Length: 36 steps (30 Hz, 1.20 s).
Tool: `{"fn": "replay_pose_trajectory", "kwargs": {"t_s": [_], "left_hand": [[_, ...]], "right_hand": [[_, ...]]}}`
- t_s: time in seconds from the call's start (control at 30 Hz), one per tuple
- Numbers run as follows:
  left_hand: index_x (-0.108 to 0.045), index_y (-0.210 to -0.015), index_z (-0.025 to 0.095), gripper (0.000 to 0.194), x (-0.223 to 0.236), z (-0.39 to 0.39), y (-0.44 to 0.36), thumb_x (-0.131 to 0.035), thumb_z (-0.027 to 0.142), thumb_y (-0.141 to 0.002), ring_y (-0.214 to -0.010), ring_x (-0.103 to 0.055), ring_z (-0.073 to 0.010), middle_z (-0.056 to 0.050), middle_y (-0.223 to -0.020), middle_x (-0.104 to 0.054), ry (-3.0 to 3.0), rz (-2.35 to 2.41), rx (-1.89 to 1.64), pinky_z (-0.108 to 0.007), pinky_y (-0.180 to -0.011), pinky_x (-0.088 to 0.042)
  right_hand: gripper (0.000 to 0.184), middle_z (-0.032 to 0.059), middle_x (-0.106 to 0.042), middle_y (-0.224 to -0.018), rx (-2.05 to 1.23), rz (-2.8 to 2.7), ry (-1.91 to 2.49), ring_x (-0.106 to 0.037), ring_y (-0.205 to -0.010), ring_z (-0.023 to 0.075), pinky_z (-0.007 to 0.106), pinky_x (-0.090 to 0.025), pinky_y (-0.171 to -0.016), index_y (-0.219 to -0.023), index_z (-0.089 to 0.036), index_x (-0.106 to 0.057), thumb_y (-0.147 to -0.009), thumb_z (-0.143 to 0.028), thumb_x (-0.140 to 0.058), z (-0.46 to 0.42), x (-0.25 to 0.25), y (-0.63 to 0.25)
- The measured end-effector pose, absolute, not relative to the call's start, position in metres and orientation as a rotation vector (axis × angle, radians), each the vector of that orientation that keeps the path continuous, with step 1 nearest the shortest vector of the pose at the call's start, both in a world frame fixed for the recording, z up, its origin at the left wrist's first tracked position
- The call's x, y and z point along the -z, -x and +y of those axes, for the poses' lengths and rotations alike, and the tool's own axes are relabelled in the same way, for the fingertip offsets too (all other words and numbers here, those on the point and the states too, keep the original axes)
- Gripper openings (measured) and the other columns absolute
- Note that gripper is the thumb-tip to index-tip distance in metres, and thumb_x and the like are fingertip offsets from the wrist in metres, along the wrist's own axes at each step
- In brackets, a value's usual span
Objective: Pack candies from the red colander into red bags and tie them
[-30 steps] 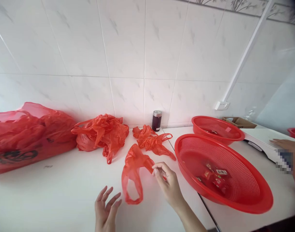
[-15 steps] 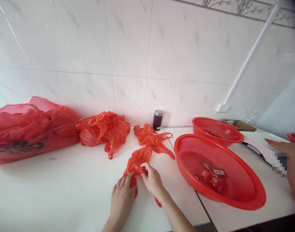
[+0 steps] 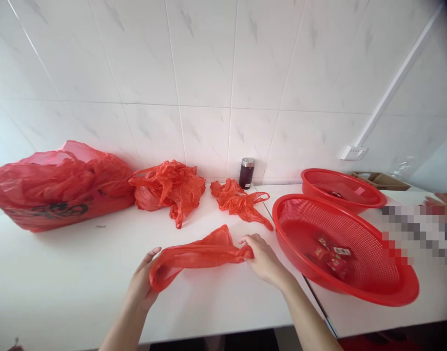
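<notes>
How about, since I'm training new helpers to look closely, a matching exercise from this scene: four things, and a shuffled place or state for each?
Things:
1. Thin bag in use
2. Bottle
3. Front basket
4. Socket

Places and states:
A. Upright, near the wall
B. Fixed to the wall
C. Stretching between left hand and right hand
D. With small packets inside

Pairs: 1-C, 2-A, 3-D, 4-B

Red bag [image 3: 201, 256] between both hands [image 3: 265, 261]
</notes>
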<state>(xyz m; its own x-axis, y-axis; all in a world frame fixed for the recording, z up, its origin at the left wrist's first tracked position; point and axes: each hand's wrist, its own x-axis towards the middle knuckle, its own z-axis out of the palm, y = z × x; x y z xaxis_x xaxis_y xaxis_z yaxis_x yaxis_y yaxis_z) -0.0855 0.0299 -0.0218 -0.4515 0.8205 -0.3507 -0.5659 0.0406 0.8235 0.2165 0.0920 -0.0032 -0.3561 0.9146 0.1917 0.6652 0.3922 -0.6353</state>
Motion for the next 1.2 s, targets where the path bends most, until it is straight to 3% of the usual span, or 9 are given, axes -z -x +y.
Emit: {"fn": "replay_pose_trajectory", "kwargs": {"t_s": [0.1,0.2,0.4,0.53,0.7,0.83,0.93,1.07,1.2], "left_hand": [[-0.055,-0.092,0.021,0.035,0.02,0.028,0.078,-0.07,0.009,-0.063,-0.055,-0.064,-0.0156,0.001,-0.065,-0.068,-0.311,1.131,-1.628,-0.031,-0.059,-0.055],[-0.054,-0.096,0.021,0.038,0.019,0.026,0.064,-0.073,0.012,-0.064,-0.054,-0.064,-0.016,0.001,-0.065,-0.068,-0.379,1.072,-1.582,-0.03,-0.057,-0.055],[-0.055,-0.102,0.022,0.037,0.018,0.013,0.068,-0.072,0.017,-0.069,-0.061,-0.065,-0.0142,-0.003,-0.078,-0.069,-0.418,1.008,-1.351,-0.025,-0.057,-0.052],[-0.057,-0.099,0.022,0.035,0.01,0.005,0.098,-0.071,0.034,-0.07,-0.066,-0.063,-0.0172,-0.004,-0.083,-0.063,-0.623,1.432,-1.423,-0.027,-0.058,-0.051],[-0.065,-0.094,0.024,0.022,-0.003,-0.001,0.052,-0.058,0.04,-0.081,-0.121,-0.047,-0.033,-0.011,-0.135,-0.046,-1.711,2.197,-1.601,-0.048,-0.093,-0.045],[-0.072,-0.093,0.029,0.021,0.022,0.011,0.02,-0.053,0.025,-0.084,-0.135,-0.027,-0.0404,-0.009,-0.146,-0.038,-2.259,2.341,-0.998,-0.064,-0.105,-0.02],[-0.07,-0.099,0.019,0.032,0.04,0.028,0.053,-0.04,0.015,-0.087,-0.113,-0.052,-0.0341,-0.015,-0.131,-0.053,-2.033,2.628,-0.635,-0.057,-0.1,-0.033],[-0.066,-0.095,0.012,0.032,0.023,0.036,0.107,-0.037,0.014,-0.083,-0.097,-0.057,-0.0313,-0.018,-0.112,-0.06,-1.838,2.709,-0.518,-0.039,-0.069,-0.051],[-0.062,-0.09,0.014,0.023,-0.017,0.023,0.108,-0.045,0.016,-0.075,-0.101,-0.057,-0.0317,-0.018,-0.124,-0.052,-1.953,2.6,-1.01,-0.041,-0.075,-0.053]], "right_hand": [[0.044,0.004,-0.043,-0.135,-0.751,-2.277,1.147,-0.045,-0.121,0.0239,0.041,-0.041,-0.098,-0.12,-0.034,-0.055,-0.079,-0.02,-0.063,0.067,-0.027,-0.206],[0.018,0.001,-0.035,-0.145,-0.559,-2.353,1.04,-0.032,-0.133,0.0288,0.048,-0.031,-0.105,-0.103,-0.033,-0.066,-0.087,-0.03,-0.06,0.053,-0.032,-0.179],[0.059,0.0121,-0.048,-0.133,-0.2,-2.442,1.507,-0.055,-0.105,0.0285,0.041,-0.044,-0.084,-0.124,-0.025,-0.056,-0.073,0.003,-0.049,0.082,0.022,-0.156],[0.05,0.0137,-0.06,-0.108,-0.175,-2.46,1.68,-0.059,-0.09,0.0273,0.036,-0.044,-0.073,-0.109,-0.017,-0.062,-0.067,0.006,-0.047,0.099,0.027,-0.173],[0.055,0.0064,-0.065,-0.089,-0.24,-2.508,1.62,-0.061,-0.078,0.0231,0.03,-0.042,-0.064,-0.111,-0.02,-0.061,-0.066,0.008,-0.044,0.095,0.01,-0.174],[0.062,0.0043,-0.065,-0.098,-0.439,-2.386,1.408,-0.062,-0.083,0.0197,0.027,-0.044,-0.066,-0.124,-0.026,-0.055,-0.072,0.006,-0.039,0.083,0.011,-0.171],[0.075,0.0032,-0.061,-0.103,-0.556,-2.338,1.256,-0.062,-0.085,0.0161,0.023,-0.045,-0.068,-0.136,-0.033,-0.045,-0.072,0.006,-0.037,0.076,0.019,-0.182],[0.075,0.0033,-0.056,-0.094,-0.432,-2.437,1.352,-0.059,-0.066,0.0125,0.021,-0.043,-0.059,-0.135,-0.035,-0.047,-0.072,0.005,-0.037,0.076,0.009,-0.204],[0.06,0.0078,-0.058,-0.095,-0.044,-2.191,1.333,-0.059,-0.072,0.0182,0.026,-0.044,-0.061,-0.131,-0.026,-0.051,-0.079,-0.001,-0.034,0.077,-0.035,-0.216]]}}
